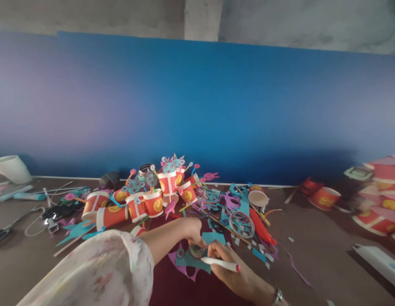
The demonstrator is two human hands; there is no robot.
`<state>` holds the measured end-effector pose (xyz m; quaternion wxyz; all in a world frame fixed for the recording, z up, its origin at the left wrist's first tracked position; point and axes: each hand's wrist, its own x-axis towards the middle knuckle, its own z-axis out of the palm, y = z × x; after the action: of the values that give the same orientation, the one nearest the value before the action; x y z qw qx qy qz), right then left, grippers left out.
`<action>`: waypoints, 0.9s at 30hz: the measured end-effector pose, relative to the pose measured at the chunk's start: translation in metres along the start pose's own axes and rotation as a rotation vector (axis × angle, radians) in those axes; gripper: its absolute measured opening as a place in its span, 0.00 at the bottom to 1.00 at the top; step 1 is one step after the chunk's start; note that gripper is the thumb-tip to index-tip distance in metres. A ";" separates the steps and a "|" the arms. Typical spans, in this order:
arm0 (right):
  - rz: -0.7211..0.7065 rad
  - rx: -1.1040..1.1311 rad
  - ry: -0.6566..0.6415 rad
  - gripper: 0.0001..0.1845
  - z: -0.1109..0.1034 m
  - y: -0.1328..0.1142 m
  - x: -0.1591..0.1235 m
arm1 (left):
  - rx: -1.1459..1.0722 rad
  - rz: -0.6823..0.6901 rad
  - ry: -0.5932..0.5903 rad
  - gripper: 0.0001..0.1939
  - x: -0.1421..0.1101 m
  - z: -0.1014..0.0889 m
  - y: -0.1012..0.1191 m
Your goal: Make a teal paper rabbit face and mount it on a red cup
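Observation:
My right hand point(227, 270) is closed round a white marker point(224, 264) with a red end. The marker's tip rests beside a small tape roll point(195, 251) that lies on a piece of teal paper point(202, 266). From above, my left hand point(194, 230) bends its fingers down onto the roll and grips it; its fingertips are partly hidden. Under the teal sheet sticks out a cut purple paper point(182, 270). A small round heart piece point(180, 253) lies left of the roll. Another teal sheet point(214, 238) is just beyond my hands.
Red and white paper cups point(152, 203) with paper figures and sticks crowd the middle back. Paper scraps surround a larger tape roll point(242, 224). Stacked cups point(380, 195) and a white box point(379, 263) stand right. Scissors point(2, 233) lie far left; a blue panel point(197, 106) rises behind.

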<state>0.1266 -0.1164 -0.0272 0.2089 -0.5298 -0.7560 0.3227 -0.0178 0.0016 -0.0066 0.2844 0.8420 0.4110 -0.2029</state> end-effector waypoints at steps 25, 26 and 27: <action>0.095 0.236 0.084 0.07 -0.005 0.020 0.015 | 0.021 -0.080 -0.043 0.22 -0.016 -0.006 0.009; 0.093 0.234 0.090 0.06 -0.005 0.020 0.015 | 0.020 -0.081 -0.041 0.22 -0.016 -0.007 0.009; 0.092 0.234 0.092 0.06 -0.006 0.020 0.015 | 0.019 -0.081 -0.041 0.22 -0.016 -0.007 0.009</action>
<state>0.1383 -0.0966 -0.0376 0.2887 -0.5503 -0.6777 0.3930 -0.0192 -0.0080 0.0108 0.2761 0.8231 0.4370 -0.2353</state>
